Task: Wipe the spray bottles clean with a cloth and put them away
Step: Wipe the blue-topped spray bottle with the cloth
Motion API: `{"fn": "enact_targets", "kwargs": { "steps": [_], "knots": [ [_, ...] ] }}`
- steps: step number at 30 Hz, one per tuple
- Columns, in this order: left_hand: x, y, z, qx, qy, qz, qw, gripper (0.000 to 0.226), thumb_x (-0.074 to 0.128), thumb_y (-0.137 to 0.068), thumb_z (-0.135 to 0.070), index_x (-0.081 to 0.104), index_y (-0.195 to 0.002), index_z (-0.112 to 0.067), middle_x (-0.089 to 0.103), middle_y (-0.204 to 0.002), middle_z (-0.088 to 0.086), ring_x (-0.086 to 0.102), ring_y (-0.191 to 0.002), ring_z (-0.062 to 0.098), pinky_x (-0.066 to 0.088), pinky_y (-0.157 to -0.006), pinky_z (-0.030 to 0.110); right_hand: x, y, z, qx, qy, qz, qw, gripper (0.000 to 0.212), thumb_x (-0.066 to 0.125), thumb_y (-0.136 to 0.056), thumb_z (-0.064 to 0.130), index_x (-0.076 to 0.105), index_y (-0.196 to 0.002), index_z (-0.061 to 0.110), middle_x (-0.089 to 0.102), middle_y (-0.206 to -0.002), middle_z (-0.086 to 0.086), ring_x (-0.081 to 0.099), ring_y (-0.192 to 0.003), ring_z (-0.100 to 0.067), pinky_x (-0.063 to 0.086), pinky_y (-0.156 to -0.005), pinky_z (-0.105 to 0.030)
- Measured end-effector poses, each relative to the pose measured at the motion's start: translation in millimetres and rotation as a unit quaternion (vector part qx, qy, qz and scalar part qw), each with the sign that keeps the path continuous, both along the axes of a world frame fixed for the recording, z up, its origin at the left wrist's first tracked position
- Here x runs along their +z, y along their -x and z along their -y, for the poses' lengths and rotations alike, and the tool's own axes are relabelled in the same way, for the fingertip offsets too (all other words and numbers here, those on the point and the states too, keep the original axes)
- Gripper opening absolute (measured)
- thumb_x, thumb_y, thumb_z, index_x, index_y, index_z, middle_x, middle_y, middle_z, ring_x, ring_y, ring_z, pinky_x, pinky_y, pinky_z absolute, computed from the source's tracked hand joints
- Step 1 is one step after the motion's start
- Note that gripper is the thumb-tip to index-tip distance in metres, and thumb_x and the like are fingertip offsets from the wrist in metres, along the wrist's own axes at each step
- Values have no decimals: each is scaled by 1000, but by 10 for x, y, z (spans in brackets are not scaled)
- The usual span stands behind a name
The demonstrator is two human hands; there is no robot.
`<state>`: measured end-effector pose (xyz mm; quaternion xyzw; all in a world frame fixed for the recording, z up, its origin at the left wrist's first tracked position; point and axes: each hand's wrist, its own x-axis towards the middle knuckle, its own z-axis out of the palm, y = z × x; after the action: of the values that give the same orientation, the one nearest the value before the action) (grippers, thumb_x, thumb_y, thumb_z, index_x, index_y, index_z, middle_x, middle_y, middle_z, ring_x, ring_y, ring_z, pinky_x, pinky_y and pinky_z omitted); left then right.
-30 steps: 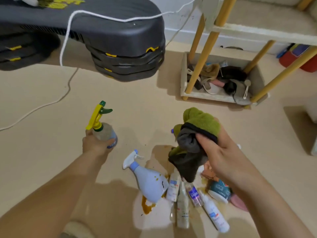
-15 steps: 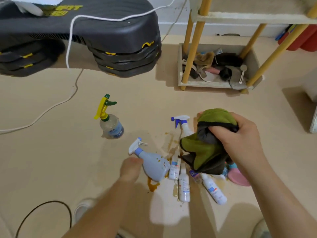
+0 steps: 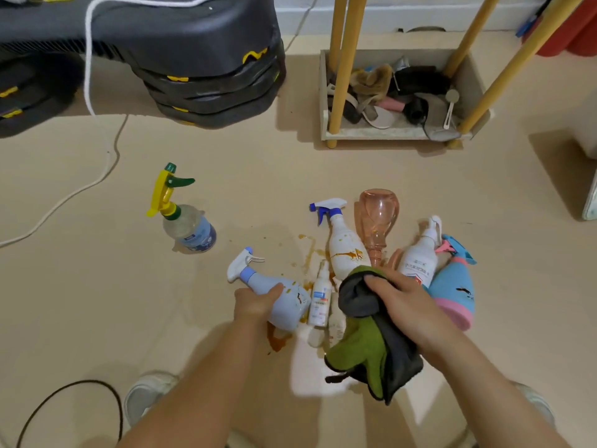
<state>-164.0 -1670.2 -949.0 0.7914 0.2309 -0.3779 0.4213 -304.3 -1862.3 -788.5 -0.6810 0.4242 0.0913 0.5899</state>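
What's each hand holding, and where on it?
Left hand grips the pale blue spray bottle around its upper body. Right hand holds the green-and-grey cloth, bunched at its top.

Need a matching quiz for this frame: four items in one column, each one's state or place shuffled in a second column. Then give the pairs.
Things
1. yellow-trigger bottle
2. pale blue bottle
3. cloth
4. blue-trigger bottle

States
A. held in the right hand
B. lying down, white body with brown streaks
C. standing upright, off on its own to the left
D. gripped by the left hand

Pairs: 1-C, 2-D, 3-A, 4-B
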Motion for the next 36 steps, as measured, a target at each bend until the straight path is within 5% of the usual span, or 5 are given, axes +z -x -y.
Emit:
{"fn": "enact_targets", "kwargs": {
  "steps": [15,26,30,32,36],
  "knots": [
    [973,-169,280,-62,113,144,981,69,90,-68,-23,51,-125,-21,64,-118,-2,64,-108,22,53,-95,48,253,-5,388,-6,-101,-43,994,24,59,-98,30,76,-93,15,77,-94,-13,71,-90,-29,57,-81,-38],
    [3107,-65,618,-110,357,204,905,49,76,-79,1,59,-121,-17,73,-112,0,72,-98,19,59,-71,35,1983,22,317,-17,319,199,926,52,55,-97,34,40,-51,14,36,-41,3,36,-46,-12,27,-50,-31],
    [3558,226,728,-74,400,219,887,38,73,-82,-2,63,-112,-22,75,-103,-6,72,-92,16,58,-63,33,2283,130,31,139,441,257,849,34,40,-95,52,69,-100,36,65,-112,5,57,-100,-19,47,-86,-33],
    [3700,392,763,-76,399,237,883,36,71,-84,-2,64,-113,-22,76,-104,-3,73,-90,18,57,-61,33,2213,192,-58,220,489,180,825,58,22,-92,65,39,-144,46,26,-159,-4,38,-131,-31,35,-111,-41],
    [3814,688,756,-68,403,233,882,33,72,-85,-8,63,-113,-23,76,-102,-1,75,-84,18,56,-57,33,2122,248,-67,145,485,225,832,60,19,-93,62,34,-149,45,18,-159,-5,30,-138,-32,30,-115,-42]
  ]
}}
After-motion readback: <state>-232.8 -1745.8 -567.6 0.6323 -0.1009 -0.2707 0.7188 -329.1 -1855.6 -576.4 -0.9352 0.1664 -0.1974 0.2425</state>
